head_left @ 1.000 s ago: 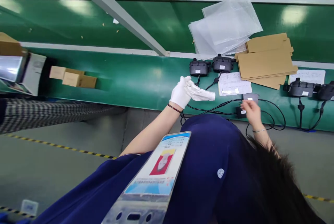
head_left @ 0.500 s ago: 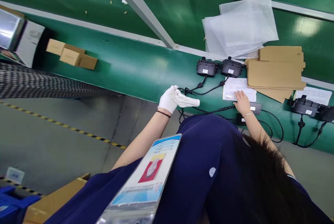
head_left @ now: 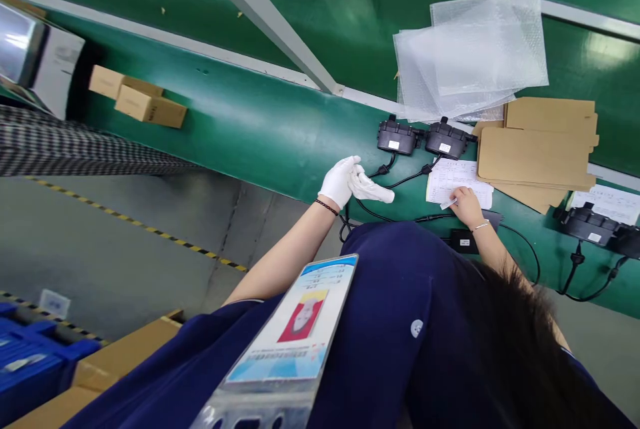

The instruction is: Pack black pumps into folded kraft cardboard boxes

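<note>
My left hand (head_left: 341, 182), in a white glove, is closed round a loose white glove (head_left: 373, 189) above the bench's near edge, beside black cables (head_left: 373, 211). My bare right hand (head_left: 467, 205) pinches a small whitish strip (head_left: 449, 203) over a printed form (head_left: 455, 175). A black power adapter (head_left: 465, 241) lies just below that hand, and a second one (head_left: 493, 219) is partly hidden by the wrist. Beyond the form sit two black housings with white labels, one left (head_left: 397, 135) and one right (head_left: 447, 140), their cables running toward me.
Flat cardboard pieces (head_left: 537, 152) are stacked right of the form. Bubble-wrap sheets (head_left: 475, 55) lie behind. More black housings (head_left: 590, 223) rest at the right beside another form (head_left: 607, 202). Small cartons (head_left: 150, 107) stand far left, and a metal post (head_left: 265, 19) rises from the bench.
My right hand has gone from lying spread on the form to pinching the small strip, lifted at the form's near edge. My left hand still holds the loose glove, slightly further right in view.
</note>
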`<state>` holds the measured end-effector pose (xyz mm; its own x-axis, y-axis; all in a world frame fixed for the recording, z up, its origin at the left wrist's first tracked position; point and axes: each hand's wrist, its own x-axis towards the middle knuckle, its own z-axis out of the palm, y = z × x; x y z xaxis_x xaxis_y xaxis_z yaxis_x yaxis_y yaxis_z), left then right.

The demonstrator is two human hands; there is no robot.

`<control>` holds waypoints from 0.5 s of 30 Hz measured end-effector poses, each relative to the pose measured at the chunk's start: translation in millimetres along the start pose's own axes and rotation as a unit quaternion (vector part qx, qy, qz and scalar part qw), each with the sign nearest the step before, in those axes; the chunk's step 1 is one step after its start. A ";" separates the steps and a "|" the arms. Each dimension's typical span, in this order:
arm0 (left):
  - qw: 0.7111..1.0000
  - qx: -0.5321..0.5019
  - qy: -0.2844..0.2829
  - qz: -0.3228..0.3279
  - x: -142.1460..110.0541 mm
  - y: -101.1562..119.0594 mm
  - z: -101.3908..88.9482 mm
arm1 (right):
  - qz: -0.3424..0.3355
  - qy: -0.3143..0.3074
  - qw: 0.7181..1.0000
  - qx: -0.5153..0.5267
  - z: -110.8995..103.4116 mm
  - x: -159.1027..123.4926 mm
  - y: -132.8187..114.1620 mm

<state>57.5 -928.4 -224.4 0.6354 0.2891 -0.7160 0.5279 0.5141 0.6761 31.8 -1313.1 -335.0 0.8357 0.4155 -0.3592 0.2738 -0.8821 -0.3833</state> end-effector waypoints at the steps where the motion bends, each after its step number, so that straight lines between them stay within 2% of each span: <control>1: 1.000 0.021 -0.005 0.013 1.8 0.4 2.0 | -0.004 0.000 1.000 0.007 -1.0 -0.4 2.7; 8: 0.996 0.081 -0.010 0.037 2.9 4.8 15.0 | -0.059 -0.048 0.997 0.030 -2.1 8.1 20.9; 15: 0.992 0.102 -0.006 0.068 3.9 -1.2 6.0 | -0.145 -0.098 0.982 0.066 -14.7 13.3 45.9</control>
<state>62.7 -932.7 -227.0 0.7143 0.3349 -0.6145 0.5393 0.2962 0.7883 62.5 -1351.3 -344.9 0.6207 0.6911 -0.3703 0.4114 -0.6891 -0.5966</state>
